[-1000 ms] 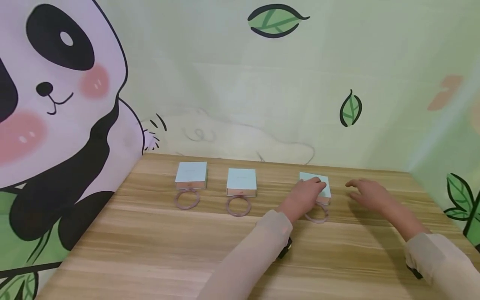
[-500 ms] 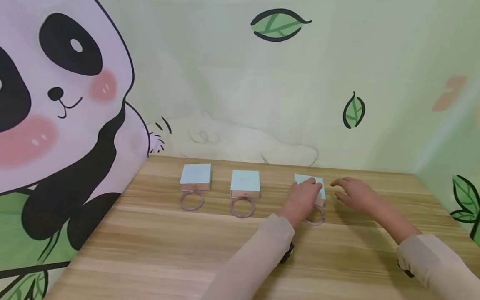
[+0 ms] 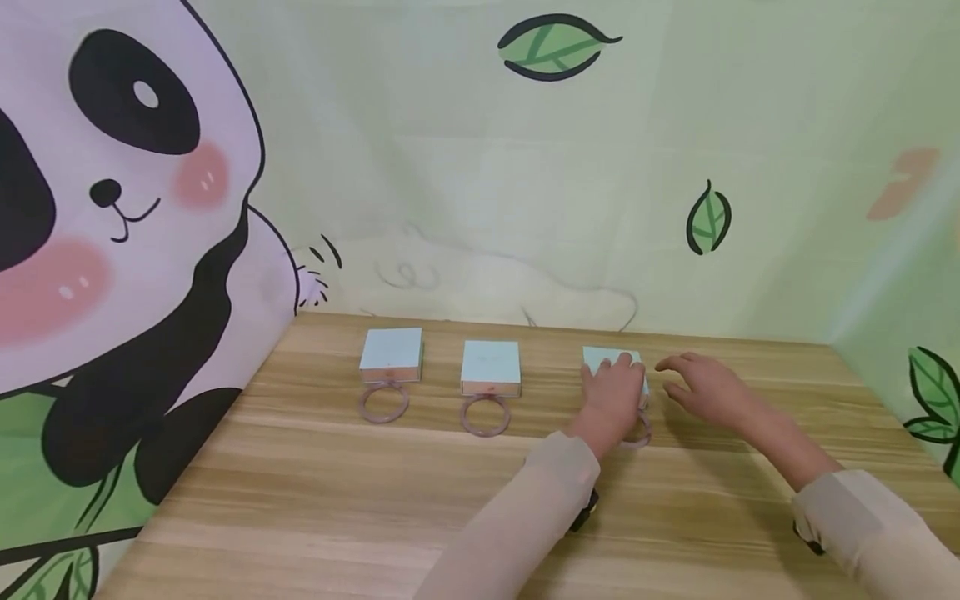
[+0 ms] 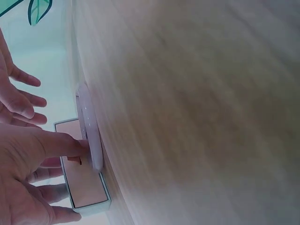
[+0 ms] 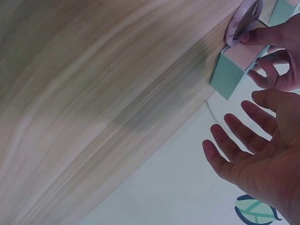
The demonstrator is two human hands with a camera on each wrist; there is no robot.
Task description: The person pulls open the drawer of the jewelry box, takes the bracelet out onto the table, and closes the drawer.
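Observation:
In the head view my left hand [image 3: 615, 396] is on the rightmost of three pale blue boxes [image 3: 600, 354], its fingers over the lid. The left wrist view shows its thumb bent against the box's pinkish front [image 4: 84, 185], right by a lilac bangle [image 4: 91, 126]; whether thumb and bangle touch is unclear. Part of that bangle is hidden by the hand in the head view. Just right of the box hovers my right hand [image 3: 708, 392], holding nothing, with its fingers loosely spread in the right wrist view.
Left along the wooden table [image 3: 337, 500] lie a middle box [image 3: 491, 362] and a left box [image 3: 392, 346]. A middle bangle [image 3: 485, 415] and a left bangle [image 3: 383, 403] lie before them. A panda-printed backdrop [image 3: 465, 167] rises behind.
The rightmost box has slid a little left under my left hand. My right hand has come left, nearer to that box. The other boxes and bangles keep their places on the table.

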